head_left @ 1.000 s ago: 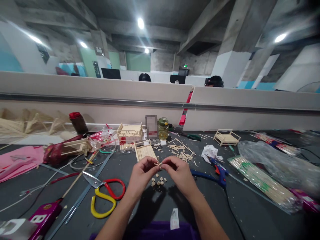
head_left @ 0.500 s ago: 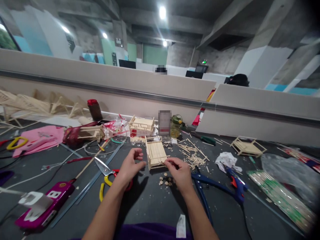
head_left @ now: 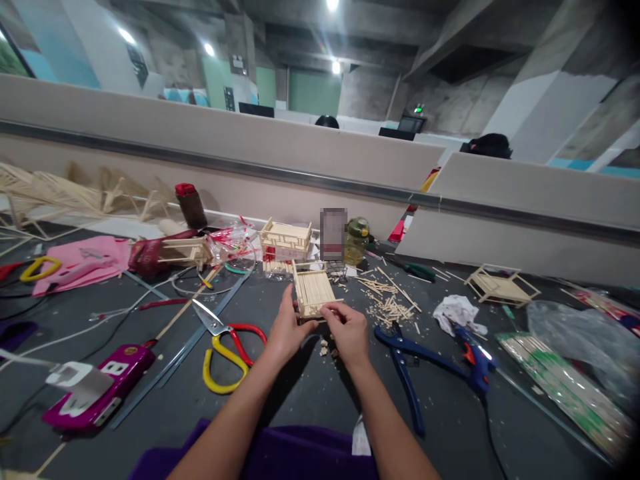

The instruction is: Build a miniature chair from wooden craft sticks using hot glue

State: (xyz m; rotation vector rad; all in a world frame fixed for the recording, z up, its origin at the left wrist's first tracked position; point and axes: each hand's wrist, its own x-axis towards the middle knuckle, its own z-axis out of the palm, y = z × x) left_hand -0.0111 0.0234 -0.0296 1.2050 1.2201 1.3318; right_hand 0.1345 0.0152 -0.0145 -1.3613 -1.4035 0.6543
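Watching from my end, I have the left hand (head_left: pixel 289 328) at the near-left corner of the small stick model (head_left: pixel 315 290), fingers up along its side and thumb bent in beneath the near edge. That grip is only part open, with the corner held inside it. On the right hand (head_left: pixel 351 333), thumb and forefinger are drawn narrow and touch the model's near-right corner; I can't tell whether they pinch the frame, a tiny piece or just rest there.

The model is around the middle of the dark surface (head_left: pixel 450 427). Small wooden pieces (head_left: pixel 324 347) lie just beyond its near edge, towards me, and the cut sticks (head_left: pixel 393 308) are scattered off its right side. Towards the right edge of the surface I see the blue cutter (head_left: pixel 400 347) and the glue gun (head_left: pixel 479 367); the scissors (head_left: pixel 219 328) lie left of my left hand.

Compared with 0.5 s ago, my left hand has closed in on the model from a clear gap, its forearm no longer covering the scissors' handles. My right fingertips stay at the same corner.
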